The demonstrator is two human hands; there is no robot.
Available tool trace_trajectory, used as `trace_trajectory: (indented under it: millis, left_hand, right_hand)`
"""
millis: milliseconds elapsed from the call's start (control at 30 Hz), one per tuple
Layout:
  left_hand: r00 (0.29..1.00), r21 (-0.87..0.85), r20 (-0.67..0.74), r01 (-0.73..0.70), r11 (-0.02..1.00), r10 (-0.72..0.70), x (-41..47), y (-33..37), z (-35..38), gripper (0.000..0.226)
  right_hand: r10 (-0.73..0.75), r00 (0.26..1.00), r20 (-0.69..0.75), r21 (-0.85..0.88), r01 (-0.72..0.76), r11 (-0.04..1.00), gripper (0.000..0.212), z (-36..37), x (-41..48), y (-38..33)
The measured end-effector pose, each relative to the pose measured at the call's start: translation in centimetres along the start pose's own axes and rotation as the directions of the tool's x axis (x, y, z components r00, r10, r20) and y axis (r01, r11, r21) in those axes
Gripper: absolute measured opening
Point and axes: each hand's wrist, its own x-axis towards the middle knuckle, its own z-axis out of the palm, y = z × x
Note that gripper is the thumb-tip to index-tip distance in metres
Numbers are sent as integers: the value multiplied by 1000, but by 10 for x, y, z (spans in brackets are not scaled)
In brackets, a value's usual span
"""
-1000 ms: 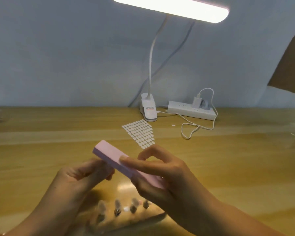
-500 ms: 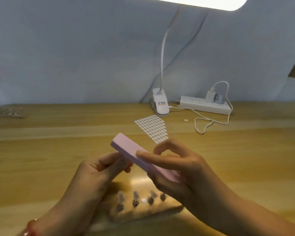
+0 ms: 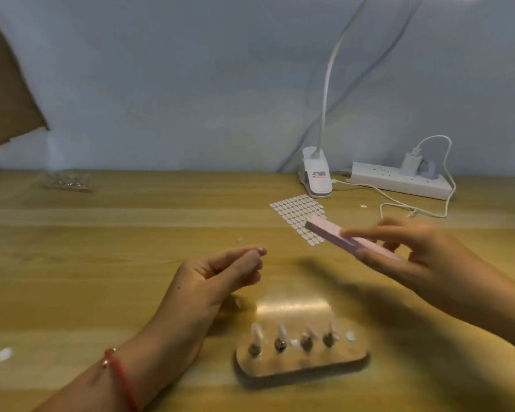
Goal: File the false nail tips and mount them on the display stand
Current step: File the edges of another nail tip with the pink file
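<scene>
Display stand (image 3: 302, 362) carries four pegs (image 3: 306, 343), some bearing nail tips (image 3: 257, 333)

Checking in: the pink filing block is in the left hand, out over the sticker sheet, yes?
Not the left. In the head view the right hand holds the pink filing block out over the sticker sheet; the left hand pinches what looks like a nail tip.
</scene>
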Motion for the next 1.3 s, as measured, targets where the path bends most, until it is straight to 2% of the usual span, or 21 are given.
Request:
trace_trajectory:
  millis: [33, 100, 233, 333, 433, 600, 700, 833, 933, 1000, 1067, 1167, 1300]
  left_hand:
    - [1000, -47, 1, 3, 999, -2, 0, 0, -1, 37]
    - [999, -139, -33, -4, 990, -1, 0, 3, -2, 36]
    - [976, -110, -202, -106, 988, 82, 2, 6, -6, 33]
    - [957, -87, -272, -129, 988, 101, 2, 6, -7, 32]
    - [955, -46, -276, -129, 991, 112, 2, 4, -6, 22]
    - [953, -44, -274, -145, 988, 127, 4, 1, -9, 17]
    - [955, -29, -262, -153, 988, 140, 5, 0, -9, 18]
    - [960, -1, -243, -148, 989, 143, 4, 1, -7, 19]
    - [964, 39, -218, -149, 988, 154, 1, 3, -5, 23]
    - [970, 74, -185, -146, 986, 158, -1, 4, -3, 26]
    - [979, 113, -133, -143, 983, 157, -3, 6, -3, 28]
    - [985, 166, -53, -152, 974, 163, -6, 7, -1, 28]
    - [987, 153, 5, -162, 975, 163, -7, 9, 1, 25]
  right_hand:
    - [43, 998, 40, -105, -39, 994, 43, 0, 1, 4]
    - [62, 997, 47, -173, -53, 983, 42, 2, 2, 7]
    - [-54, 998, -21, 33, 54, 998, 42, -1, 4, -12]
    - [-159, 972, 173, 112, 141, 984, 27, 15, 14, -38]
    - [-247, 897, 366, 100, 226, 969, 25, 37, 32, -67]
    - [-290, 801, 524, 6, 337, 942, 23, 56, 57, -93]
    - [-314, 765, 562, -1, 380, 925, 17, 57, 62, -98]
    - [-372, 752, 544, -57, 475, 878, 13, 61, 60, -96]
    - [-350, 801, 485, -94, 446, 890, 12, 58, 61, -83]
    - [-298, 882, 365, 30, 309, 951, 8, 54, 62, -74]
    - [-232, 949, 213, 290, 166, 943, 5, 51, 61, -67]
    - [-124, 991, 57, 604, 65, 794, 15, 51, 55, -62]
    - [-17, 998, 55, 785, -32, 618, 15, 56, 48, -63]
